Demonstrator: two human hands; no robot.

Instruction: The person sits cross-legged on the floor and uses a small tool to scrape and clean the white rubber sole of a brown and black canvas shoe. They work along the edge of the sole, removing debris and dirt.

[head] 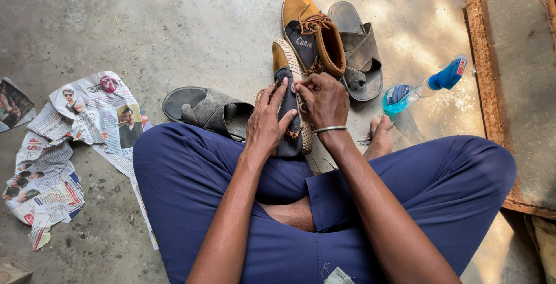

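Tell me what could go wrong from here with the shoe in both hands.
1. The shoe rests tilted on the knee, held by the left hand and right hand; it could slip to the floor.
2. The blue bottle lies beside the right foot; a leg shift might knock it.
3. The other shoe leans on a sandal and could topple.

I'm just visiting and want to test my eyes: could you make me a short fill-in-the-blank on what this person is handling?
1. Both hands, left hand and right hand, grip a tan and navy ____.
2. The matching shoe lies beside a grey ____.
3. The spray bottle holds ____ liquid.
4. Torn ____ lies on the floor.

Missing words: shoe; sandal; blue; newspaper
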